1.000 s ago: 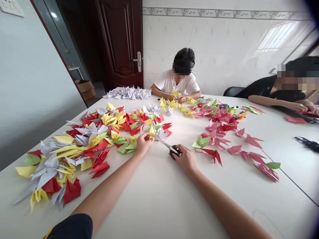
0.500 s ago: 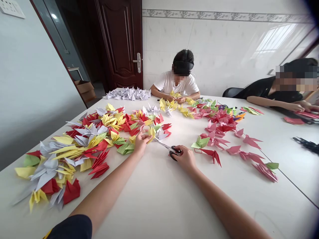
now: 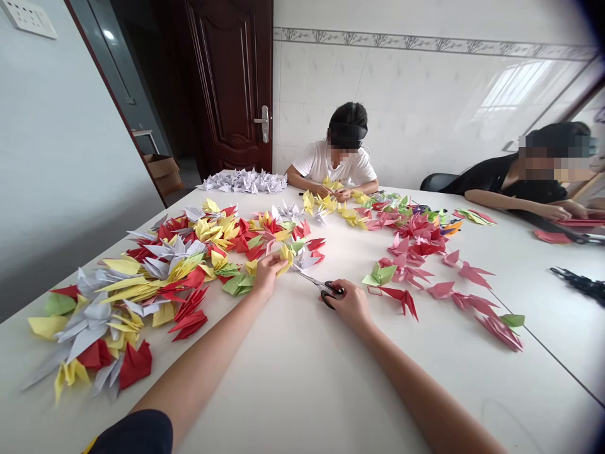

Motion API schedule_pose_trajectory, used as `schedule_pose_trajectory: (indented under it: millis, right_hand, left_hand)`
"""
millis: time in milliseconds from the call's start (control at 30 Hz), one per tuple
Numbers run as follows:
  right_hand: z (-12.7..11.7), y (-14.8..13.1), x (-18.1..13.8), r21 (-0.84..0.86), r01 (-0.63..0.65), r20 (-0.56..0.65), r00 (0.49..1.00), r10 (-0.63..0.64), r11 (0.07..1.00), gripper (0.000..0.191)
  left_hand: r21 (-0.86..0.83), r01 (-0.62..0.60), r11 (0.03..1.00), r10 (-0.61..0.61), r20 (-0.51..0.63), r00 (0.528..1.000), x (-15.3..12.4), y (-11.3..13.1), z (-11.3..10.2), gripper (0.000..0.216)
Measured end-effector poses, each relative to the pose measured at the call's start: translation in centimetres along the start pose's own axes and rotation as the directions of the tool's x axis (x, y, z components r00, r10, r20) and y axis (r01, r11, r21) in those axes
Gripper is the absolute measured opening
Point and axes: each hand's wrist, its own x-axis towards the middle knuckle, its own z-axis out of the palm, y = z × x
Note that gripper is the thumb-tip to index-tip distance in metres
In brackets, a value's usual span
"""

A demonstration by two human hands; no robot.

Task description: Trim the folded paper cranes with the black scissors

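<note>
My left hand (image 3: 267, 271) pinches a yellow folded paper crane (image 3: 285, 257) at the edge of a big pile of red, yellow, grey and green paper cranes (image 3: 155, 271). My right hand (image 3: 350, 304) grips the black handles of a pair of scissors (image 3: 321, 287), whose blades point left toward the yellow crane and lie low over the white table (image 3: 302, 378). The blade tips sit right beside the crane.
Pink and red cranes (image 3: 425, 252) spread across the right half. A heap of white cranes (image 3: 243, 181) lies at the far end. One person in a white shirt (image 3: 338, 165) sits opposite, another in black (image 3: 520, 180) at the right. A dark door (image 3: 231, 88) stands behind.
My left hand has lifted the yellow crane a little and turned it toward the scissors. The right hand with the scissors has barely shifted. The camera has tilted slightly.
</note>
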Motion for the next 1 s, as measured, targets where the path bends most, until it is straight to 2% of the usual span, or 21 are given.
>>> schedule_pose_trajectory:
  millis: [167,367,633,833,1000]
  right_hand:
    - [-0.04,-0.13,0.09,0.008,-0.044,0.015,0.999,0.044,0.999,0.033]
    - [-0.08,0.09,0.15,0.046,-0.03,0.026,0.999,0.029,0.999,0.024]
    - [-0.04,0.28,0.22,0.092,-0.032,0.006,0.999,0.032,0.995,0.03]
    - [-0.1,0.25,0.23,0.162,-0.034,0.019,0.999,0.032,0.986,0.021]
    - [-0.63,0.26,0.76,0.293,-0.073,0.099,0.994,0.046,0.953,0.02]
  left_hand:
    - [0.003,0.033,0.999,-0.033,0.09,0.995,-0.28,0.28,0.1,0.029]
    - [0.009,0.018,1.0,-0.019,0.095,0.995,-0.31,0.24,0.11,0.027]
    - [-0.012,0.076,0.997,-0.075,0.096,0.993,-0.52,0.54,0.28,0.036]
    - [0.043,0.048,0.998,-0.053,0.121,0.991,-0.42,0.32,0.24,0.04]
    - [-0.073,0.034,0.997,-0.032,0.021,0.999,-0.04,0.34,0.04,0.056]
